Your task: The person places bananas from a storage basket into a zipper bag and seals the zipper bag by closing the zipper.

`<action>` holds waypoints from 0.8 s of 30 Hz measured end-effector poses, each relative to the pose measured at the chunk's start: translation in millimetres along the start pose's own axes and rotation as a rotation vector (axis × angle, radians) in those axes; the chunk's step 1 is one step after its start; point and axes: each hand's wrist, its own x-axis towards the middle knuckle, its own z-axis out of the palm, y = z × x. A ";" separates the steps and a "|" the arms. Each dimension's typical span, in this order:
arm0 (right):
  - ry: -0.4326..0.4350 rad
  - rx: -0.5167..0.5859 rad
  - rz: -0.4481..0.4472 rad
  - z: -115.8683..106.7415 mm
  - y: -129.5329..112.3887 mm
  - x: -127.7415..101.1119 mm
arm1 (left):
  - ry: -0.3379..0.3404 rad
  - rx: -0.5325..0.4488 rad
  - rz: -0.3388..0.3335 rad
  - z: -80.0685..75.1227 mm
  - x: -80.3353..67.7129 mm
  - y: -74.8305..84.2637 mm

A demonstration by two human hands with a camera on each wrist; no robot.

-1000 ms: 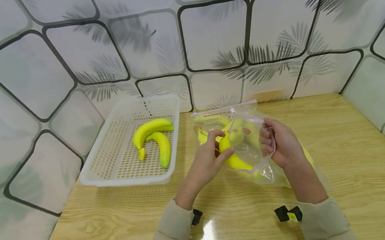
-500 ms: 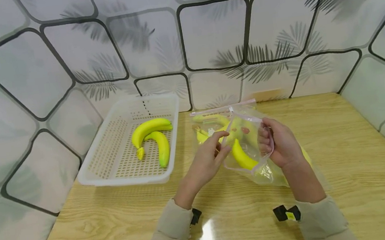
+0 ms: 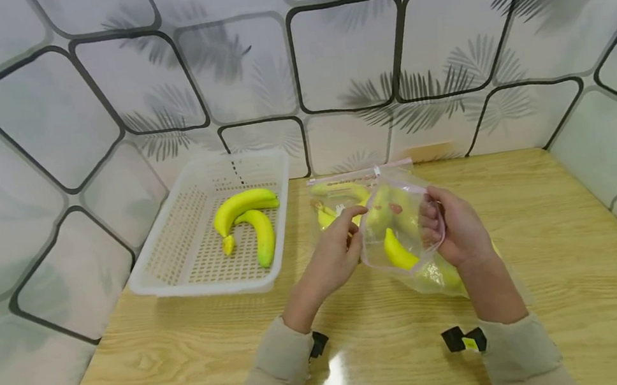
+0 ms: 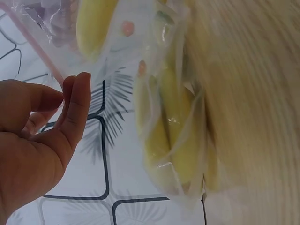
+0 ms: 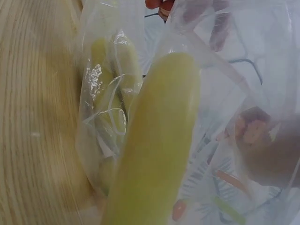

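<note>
A clear zip bag (image 3: 375,252) with a pinkish zip edge is held with its mouth spread wide between both hands. My left hand (image 3: 330,251) pinches the left rim of the mouth, thumb against fingers, as the left wrist view shows too. The right rim is gripped by my right hand (image 3: 457,225), its fingers curled round the edge. Inside this bag lies a yellow banana (image 3: 399,252), its tip towards the mouth; it looms large through the film as a banana (image 5: 154,140) in the right wrist view. My right forearm hides the bag's far end.
Behind the held bag lies a second zip bag (image 3: 361,175) with several bananas (image 4: 176,126) in it. Left of it, a white perforated basket (image 3: 149,286) holds two bananas (image 3: 263,240). All rest on a wooden table (image 3: 191,367) against a patterned backdrop.
My left hand has let go of the banana, which has slid deeper into the bag, down and right. That hand has since taken the bag's left rim; the right hand keeps its grip.
</note>
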 end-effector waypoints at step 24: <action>0.067 -0.103 -0.092 -22.0 -131.0 -39.0 | -0.032 0.439 0.105 -12.0 88.2 131.2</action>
